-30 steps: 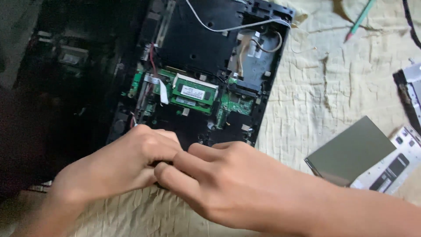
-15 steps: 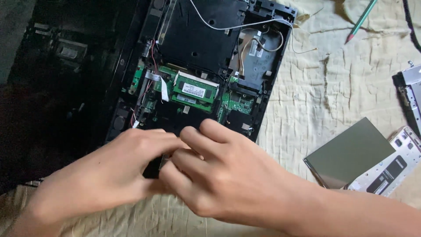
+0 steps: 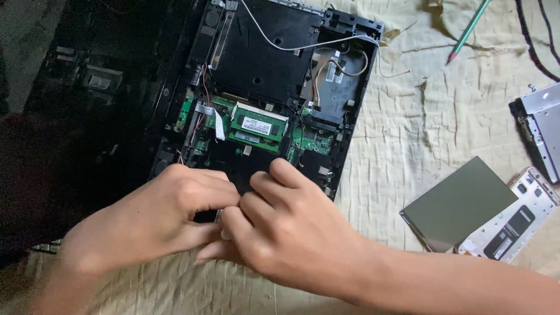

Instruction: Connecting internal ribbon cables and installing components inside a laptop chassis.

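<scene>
Both hands meet at the near edge of an opened laptop, its bottom cover off and the insides laid bare. The left hand comes in from 8 o'clock with its fingers curled inward; the right hand comes in from 4 o'clock, knuckles up, fingers bent down against the left ones. The fingertips of both press together over the dark strip of the laptop just below its green circuit board, and they hide whatever lies between them, so I cannot tell whether either grip is closed on anything or only pressing on the case. The laptop lies on a wrinkled cream cloth and fills the middle and the 12 o'clock part of the view, with a thin white wire looping across its black upper panel. Toward 3 o'clock from the hands, well apart from them, a flat grey rectangular plate rests on the cloth, and just beside it, touching its far corner, lies a silver drive with a dark label. At 2 o'clock the edge of another metal-cased part shows, and near 1 o'clock a green pencil lies on the cloth.
</scene>
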